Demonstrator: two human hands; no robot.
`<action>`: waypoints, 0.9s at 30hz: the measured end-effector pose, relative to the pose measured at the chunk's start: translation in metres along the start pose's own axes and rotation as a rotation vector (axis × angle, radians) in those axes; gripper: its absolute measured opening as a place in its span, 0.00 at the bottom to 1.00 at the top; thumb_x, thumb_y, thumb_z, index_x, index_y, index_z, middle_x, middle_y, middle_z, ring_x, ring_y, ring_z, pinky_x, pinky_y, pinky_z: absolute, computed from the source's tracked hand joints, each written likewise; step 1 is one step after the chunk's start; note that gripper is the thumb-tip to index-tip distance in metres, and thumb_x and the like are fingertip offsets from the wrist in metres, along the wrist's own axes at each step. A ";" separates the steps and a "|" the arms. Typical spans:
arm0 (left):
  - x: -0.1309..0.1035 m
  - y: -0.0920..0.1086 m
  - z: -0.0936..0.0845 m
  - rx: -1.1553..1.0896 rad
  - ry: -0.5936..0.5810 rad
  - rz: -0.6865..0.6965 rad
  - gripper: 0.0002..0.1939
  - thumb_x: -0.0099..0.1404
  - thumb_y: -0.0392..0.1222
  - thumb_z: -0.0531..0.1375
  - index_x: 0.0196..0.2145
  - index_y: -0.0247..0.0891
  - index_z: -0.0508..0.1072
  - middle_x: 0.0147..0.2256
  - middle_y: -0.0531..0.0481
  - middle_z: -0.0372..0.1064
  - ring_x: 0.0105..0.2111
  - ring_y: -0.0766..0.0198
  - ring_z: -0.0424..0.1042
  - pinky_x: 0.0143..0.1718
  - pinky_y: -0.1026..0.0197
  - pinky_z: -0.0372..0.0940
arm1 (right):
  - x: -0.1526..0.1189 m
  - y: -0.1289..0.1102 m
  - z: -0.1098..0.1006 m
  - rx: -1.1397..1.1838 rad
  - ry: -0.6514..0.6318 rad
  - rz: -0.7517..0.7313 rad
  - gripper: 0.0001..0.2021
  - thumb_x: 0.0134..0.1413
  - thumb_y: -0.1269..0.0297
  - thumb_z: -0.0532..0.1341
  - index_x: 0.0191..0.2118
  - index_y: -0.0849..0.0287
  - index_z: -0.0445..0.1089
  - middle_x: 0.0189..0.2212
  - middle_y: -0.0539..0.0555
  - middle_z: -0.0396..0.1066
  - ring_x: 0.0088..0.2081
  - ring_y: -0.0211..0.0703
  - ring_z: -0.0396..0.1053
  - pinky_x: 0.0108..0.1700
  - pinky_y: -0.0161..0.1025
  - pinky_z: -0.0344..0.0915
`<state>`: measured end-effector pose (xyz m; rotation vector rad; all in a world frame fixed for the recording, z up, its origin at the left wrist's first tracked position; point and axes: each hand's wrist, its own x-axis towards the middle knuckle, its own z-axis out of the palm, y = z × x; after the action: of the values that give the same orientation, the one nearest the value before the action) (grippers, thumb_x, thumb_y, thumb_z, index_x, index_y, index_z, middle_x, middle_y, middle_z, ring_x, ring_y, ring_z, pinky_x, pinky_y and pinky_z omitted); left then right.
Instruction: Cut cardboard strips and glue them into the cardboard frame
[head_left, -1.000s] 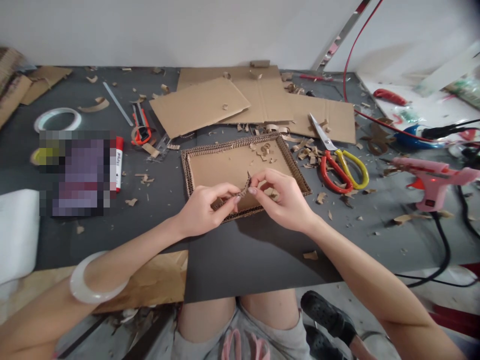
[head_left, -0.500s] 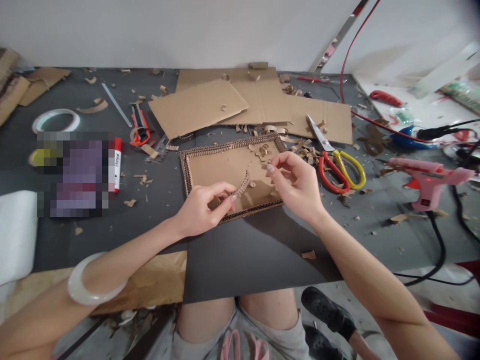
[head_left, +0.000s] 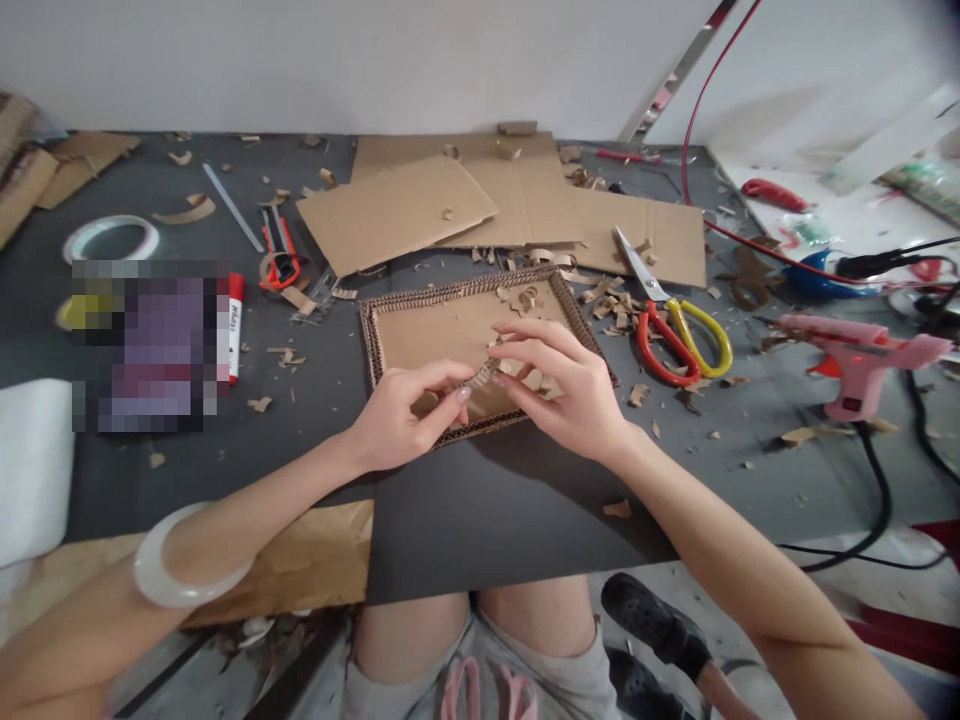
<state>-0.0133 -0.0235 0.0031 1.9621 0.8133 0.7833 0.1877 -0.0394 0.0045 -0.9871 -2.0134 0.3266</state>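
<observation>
A shallow cardboard tray (head_left: 420, 330) with a raised corrugated rim lies in front of me, with curled paper scraps (head_left: 529, 297) inside it. Over its near side, my left hand (head_left: 409, 415) pinches one end of a short curved strip of corrugated cardboard (head_left: 481, 374). My right hand (head_left: 566, 385) is at the strip's other end, its thumb and fingers closing on it from both sides. The fingers partly cover the strip, and the right hand hides part of the tray's near right rim.
Cardboard sheets (head_left: 405, 210) lie behind the tray. Scissors (head_left: 675, 330) and a pink glue gun (head_left: 855, 355) with a cable are on the right. On the left are an orange utility knife (head_left: 279, 250), a red-and-white marker (head_left: 235, 328) and a tape roll (head_left: 112, 240). Scraps litter the table (head_left: 487, 530).
My right hand has moved left and down from the tray's right side to the strip's free end. My left hand keeps its pinch on the strip, almost unmoved.
</observation>
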 end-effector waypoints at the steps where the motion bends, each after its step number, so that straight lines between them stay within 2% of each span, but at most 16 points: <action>1: 0.000 0.000 0.000 -0.010 -0.008 0.003 0.07 0.65 0.37 0.53 0.38 0.34 0.69 0.22 0.54 0.70 0.17 0.72 0.66 0.20 0.72 0.63 | 0.000 0.000 0.000 -0.007 0.005 -0.020 0.09 0.55 0.72 0.58 0.42 0.59 0.70 0.45 0.62 0.70 0.44 0.44 0.69 0.39 0.42 0.72; 6: 0.001 0.002 -0.003 -0.041 -0.071 -0.016 0.09 0.66 0.41 0.52 0.35 0.34 0.70 0.25 0.52 0.72 0.21 0.70 0.71 0.23 0.72 0.65 | 0.002 0.001 0.001 -0.044 0.037 -0.133 0.07 0.57 0.72 0.57 0.41 0.58 0.70 0.37 0.58 0.73 0.39 0.42 0.71 0.41 0.43 0.71; 10: 0.002 0.002 -0.002 0.008 -0.033 -0.034 0.10 0.67 0.41 0.52 0.36 0.34 0.71 0.25 0.52 0.73 0.25 0.70 0.73 0.26 0.73 0.65 | 0.001 -0.001 0.005 -0.099 0.046 -0.178 0.07 0.56 0.73 0.58 0.40 0.59 0.70 0.36 0.57 0.74 0.37 0.41 0.72 0.39 0.41 0.71; 16: 0.002 0.001 -0.001 0.086 -0.005 -0.004 0.10 0.67 0.41 0.52 0.34 0.35 0.71 0.26 0.53 0.73 0.26 0.70 0.73 0.30 0.72 0.65 | -0.004 -0.003 0.011 -0.138 0.146 -0.141 0.05 0.54 0.74 0.59 0.34 0.59 0.72 0.35 0.57 0.76 0.37 0.40 0.74 0.40 0.38 0.73; 23: 0.001 0.002 -0.001 0.085 0.000 -0.062 0.09 0.67 0.42 0.53 0.34 0.35 0.70 0.24 0.53 0.72 0.24 0.70 0.72 0.27 0.72 0.65 | -0.007 -0.005 0.017 -0.096 0.094 -0.111 0.09 0.56 0.73 0.57 0.38 0.57 0.75 0.37 0.56 0.77 0.37 0.41 0.75 0.41 0.39 0.75; 27: 0.001 0.001 0.000 0.091 0.007 -0.048 0.09 0.66 0.41 0.53 0.34 0.35 0.70 0.24 0.53 0.72 0.24 0.70 0.72 0.28 0.72 0.64 | -0.007 -0.009 0.017 -0.087 0.082 -0.076 0.10 0.56 0.72 0.57 0.38 0.58 0.76 0.37 0.55 0.77 0.37 0.41 0.76 0.41 0.38 0.75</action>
<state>-0.0125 -0.0230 0.0048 2.0136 0.9111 0.7371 0.1724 -0.0485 -0.0050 -0.9592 -1.9992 0.1561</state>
